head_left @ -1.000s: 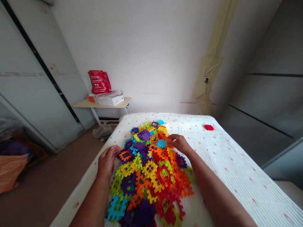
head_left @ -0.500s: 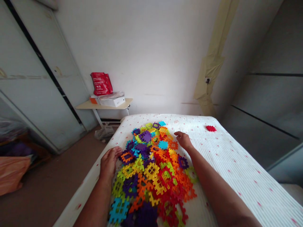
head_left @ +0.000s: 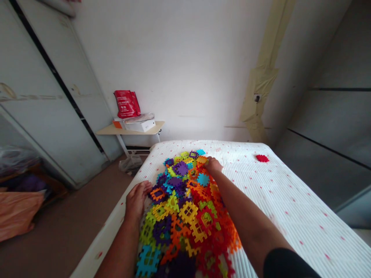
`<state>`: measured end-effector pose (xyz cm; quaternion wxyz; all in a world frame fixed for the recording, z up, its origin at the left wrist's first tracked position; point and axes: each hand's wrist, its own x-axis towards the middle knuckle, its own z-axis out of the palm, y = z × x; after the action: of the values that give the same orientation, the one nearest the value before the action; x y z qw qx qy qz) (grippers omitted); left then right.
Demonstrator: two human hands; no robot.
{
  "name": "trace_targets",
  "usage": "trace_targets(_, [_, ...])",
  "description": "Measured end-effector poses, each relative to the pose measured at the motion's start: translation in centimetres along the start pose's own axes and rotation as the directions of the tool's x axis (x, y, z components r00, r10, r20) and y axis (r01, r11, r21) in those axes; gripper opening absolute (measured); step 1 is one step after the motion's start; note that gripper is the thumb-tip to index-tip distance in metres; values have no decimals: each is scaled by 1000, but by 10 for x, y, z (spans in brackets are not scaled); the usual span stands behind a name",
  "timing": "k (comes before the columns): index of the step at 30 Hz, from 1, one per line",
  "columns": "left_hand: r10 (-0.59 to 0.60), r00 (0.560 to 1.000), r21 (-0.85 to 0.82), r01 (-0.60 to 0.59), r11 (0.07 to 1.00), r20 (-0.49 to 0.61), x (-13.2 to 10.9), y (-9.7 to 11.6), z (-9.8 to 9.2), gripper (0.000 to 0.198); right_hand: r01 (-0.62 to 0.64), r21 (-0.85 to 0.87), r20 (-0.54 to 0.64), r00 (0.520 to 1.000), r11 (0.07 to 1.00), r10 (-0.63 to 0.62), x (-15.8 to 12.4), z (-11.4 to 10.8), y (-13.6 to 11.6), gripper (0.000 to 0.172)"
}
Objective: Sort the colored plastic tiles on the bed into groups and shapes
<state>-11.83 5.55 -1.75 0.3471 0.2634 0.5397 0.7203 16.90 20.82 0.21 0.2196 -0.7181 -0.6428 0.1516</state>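
Note:
A long heap of plastic interlocking tiles [head_left: 188, 211] with notched edges lies on the bed, in purple, blue, green, yellow, orange and red. Some tiles have window-like openings. My left hand [head_left: 138, 197] rests at the heap's left edge, fingers stretched out beside an orange tile [head_left: 158, 194], holding nothing. My right hand [head_left: 213, 166] is at the far right edge of the heap, its fingers bent against the orange tiles [head_left: 202, 159] there. What lies between those fingertips is hidden. A flat blue tile [head_left: 203, 179] lies just left of my right wrist.
A lone red tile [head_left: 262, 158] lies on the white dotted bedsheet [head_left: 278, 189] at far right. A small table [head_left: 108, 131] by the wall holds a red bag [head_left: 126, 104] and a white box [head_left: 142, 125]. Wardrobe doors [head_left: 43, 116] stand at left.
My right hand has moved left from above the sheet onto the heap's far right edge, its forearm now covering some tiles. My left hand stays beside the heap. The view has shifted slightly.

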Motion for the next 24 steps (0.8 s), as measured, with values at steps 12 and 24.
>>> trace_targets(12, [36,999,0,-36,999,26,3,-4,-3,34,-24,285,32,999,958,15,14,0,33,15])
trace_targets(24, [-3,1000,-10,3,1000,18,3,-1,-4,32,12,724,15,999,690,-32,1,-4,54,24])
